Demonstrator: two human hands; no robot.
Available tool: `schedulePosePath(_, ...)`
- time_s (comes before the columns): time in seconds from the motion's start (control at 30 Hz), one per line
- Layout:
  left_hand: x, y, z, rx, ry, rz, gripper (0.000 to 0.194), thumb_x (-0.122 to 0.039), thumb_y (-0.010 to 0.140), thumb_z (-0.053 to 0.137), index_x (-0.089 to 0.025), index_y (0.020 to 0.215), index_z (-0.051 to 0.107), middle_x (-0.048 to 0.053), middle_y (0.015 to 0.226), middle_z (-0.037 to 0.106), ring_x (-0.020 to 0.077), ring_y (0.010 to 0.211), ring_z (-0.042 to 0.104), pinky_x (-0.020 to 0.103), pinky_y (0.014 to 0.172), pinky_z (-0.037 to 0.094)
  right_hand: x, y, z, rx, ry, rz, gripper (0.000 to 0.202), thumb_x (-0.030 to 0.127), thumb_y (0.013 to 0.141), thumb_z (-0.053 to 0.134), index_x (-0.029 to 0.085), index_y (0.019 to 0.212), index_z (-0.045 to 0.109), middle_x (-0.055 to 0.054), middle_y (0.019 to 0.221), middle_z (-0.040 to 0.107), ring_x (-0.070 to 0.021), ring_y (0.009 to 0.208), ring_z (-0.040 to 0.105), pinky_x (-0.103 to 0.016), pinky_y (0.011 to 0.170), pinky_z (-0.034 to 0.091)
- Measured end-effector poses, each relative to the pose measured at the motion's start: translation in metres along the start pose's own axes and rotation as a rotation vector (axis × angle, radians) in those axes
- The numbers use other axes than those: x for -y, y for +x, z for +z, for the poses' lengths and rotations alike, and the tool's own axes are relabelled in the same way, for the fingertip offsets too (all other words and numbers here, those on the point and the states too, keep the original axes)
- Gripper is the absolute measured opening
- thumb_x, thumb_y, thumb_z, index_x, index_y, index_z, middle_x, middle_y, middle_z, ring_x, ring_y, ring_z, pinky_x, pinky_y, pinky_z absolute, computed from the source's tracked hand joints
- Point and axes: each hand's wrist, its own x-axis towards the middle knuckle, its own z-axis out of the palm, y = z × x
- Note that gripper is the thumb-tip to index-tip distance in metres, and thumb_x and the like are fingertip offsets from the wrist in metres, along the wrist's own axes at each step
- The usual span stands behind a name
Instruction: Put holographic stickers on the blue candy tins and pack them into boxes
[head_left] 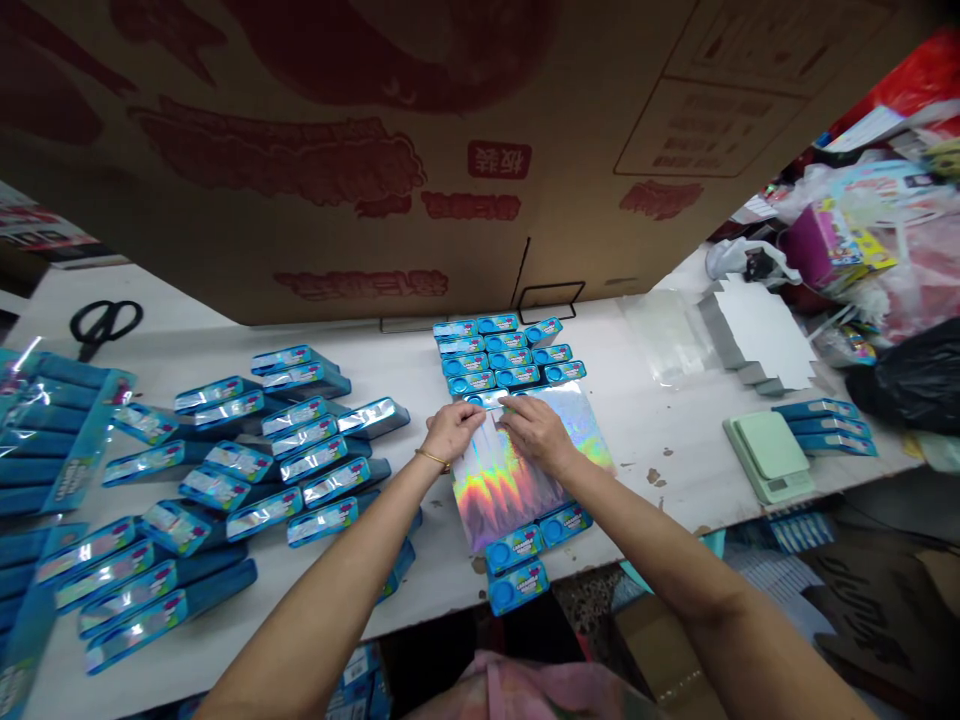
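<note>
A shiny holographic sheet (502, 490) lies on the white table in front of me. My left hand (452, 432) has its fingers pinched at the sheet's upper left part, beside a small blue box (486, 398). My right hand (536, 430) bends over the same box and the sheet, fingertips pressed together near its top edge. What either hand pinches is too small to make out. Rows of small blue boxes (508, 357) stand just beyond the hands. Several more blue boxes (517, 586) sit at the sheet's near end.
A large cardboard box (360, 180) rises at the back. Many blue boxes (311, 457) spread over the left, with black scissors (106, 322) behind them. To the right are a pale green scale (771, 455), grey-white cartons (757, 335) and a clear plastic bag (667, 335).
</note>
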Motion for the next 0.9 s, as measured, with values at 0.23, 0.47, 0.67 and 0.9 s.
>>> schedulePosePath(0.23, -0.003, -0.014, -0.001, -0.177, 0.161, 0.126, 0.023, -0.034, 0.076, 0.048, -0.024, 0.086, 0.066, 0.006, 0.09, 0.06, 0.0224, 0.092, 0.049, 0.039, 0.081, 0.032, 0.025, 0.017, -0.062, 0.118, 0.321, 0.291, 0.012, 0.012, 0.075, 0.048, 0.017, 0.08, 0.057, -0.002, 0.079, 0.06, -0.0135, 0.075, 0.053, -0.025, 0.066, 0.04)
schedulePosePath(0.47, -0.011, -0.032, -0.017, -0.137, -0.983, -0.192, 0.057, -0.06, 0.074, 0.037, -0.012, 0.092, 0.062, 0.009, 0.082, 0.063, 0.0153, 0.071, 0.056, 0.029, 0.064, 0.042, 0.011, 0.039, -0.034, 0.123, 0.793, 0.64, 0.007, 0.018, 0.068, 0.051, 0.017, 0.07, 0.057, 0.004, 0.062, 0.055, -0.0079, 0.053, 0.046, -0.02, 0.051, 0.035)
schedulePosePath(0.67, -0.008, -0.035, -0.029, -0.192, -1.155, -0.271, 0.05, -0.044, 0.054, 0.07, -0.012, 0.092, 0.06, 0.004, 0.08, 0.062, 0.0119, 0.068, 0.056, 0.023, 0.06, 0.042, 0.018, 0.049, -0.004, 0.039, 1.048, 0.86, 0.009, 0.023, 0.059, 0.058, 0.016, 0.063, 0.056, 0.005, 0.053, 0.051, -0.0078, 0.049, 0.044, -0.02, 0.048, 0.033)
schedulePosePath(0.9, 0.022, -0.004, -0.03, -0.373, -0.936, -0.182, 0.042, -0.031, 0.055, 0.068, -0.012, 0.091, 0.059, -0.002, 0.062, 0.057, 0.0076, 0.056, 0.051, 0.022, 0.056, 0.04, 0.012, 0.07, 0.03, -0.08, 1.032, 0.929, 0.007, 0.024, 0.059, 0.057, 0.017, 0.061, 0.056, 0.006, 0.048, 0.049, -0.0085, 0.045, 0.044, -0.021, 0.047, 0.035)
